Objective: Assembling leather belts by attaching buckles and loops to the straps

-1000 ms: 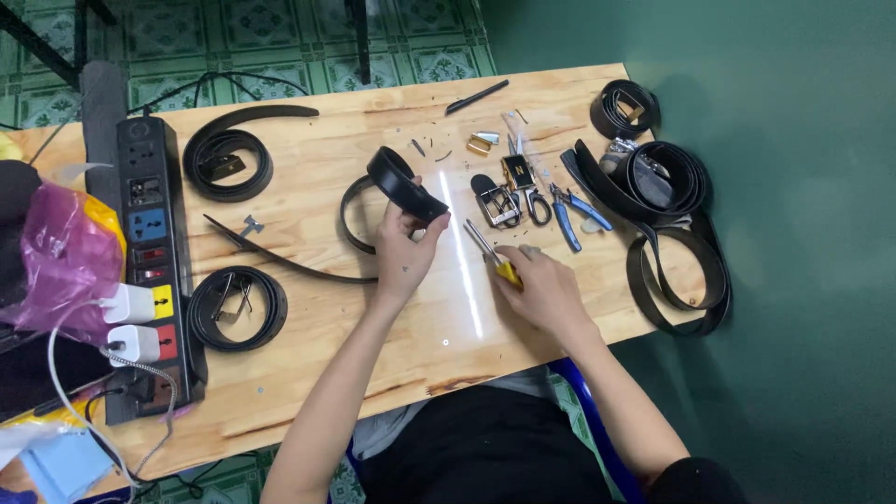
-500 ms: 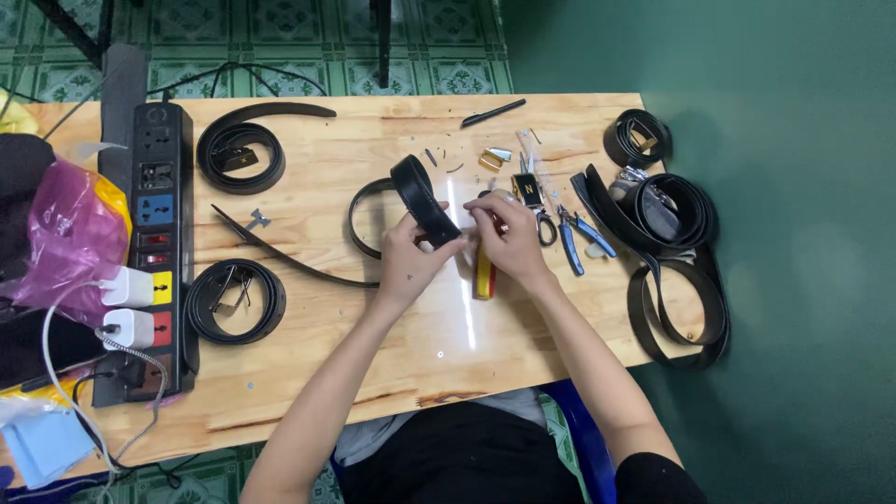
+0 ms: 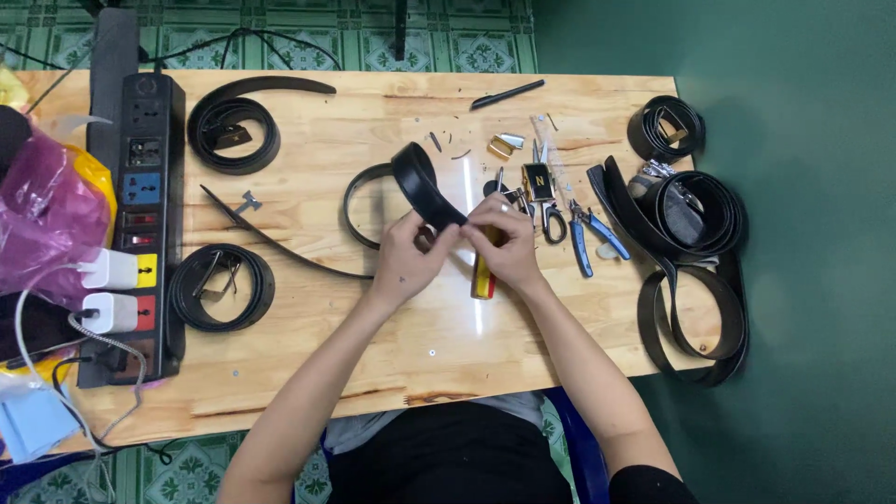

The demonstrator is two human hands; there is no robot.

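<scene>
A: What are the hands doing?
B: The left hand (image 3: 406,257) pinches the black belt (image 3: 420,187) end. The right hand (image 3: 504,245) grips a yellow screwdriver (image 3: 483,275), touching it.
A: Is the belt hard?
B: It looks bendy and light. Hold near the end. Farther back lie pliers (image 3: 588,238).

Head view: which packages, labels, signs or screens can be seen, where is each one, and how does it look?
No screens or signs.
Pink bag: left table edge, crumpled translucent plastic over something yellow.
Power strip: left side, long and black, with blue, red and yellow label patches by its sockets and two white chargers plugged in.
Buckle: centre right, beyond the right hand, small black plate with a yellow mark.
Left hand holds a black belt.
</scene>
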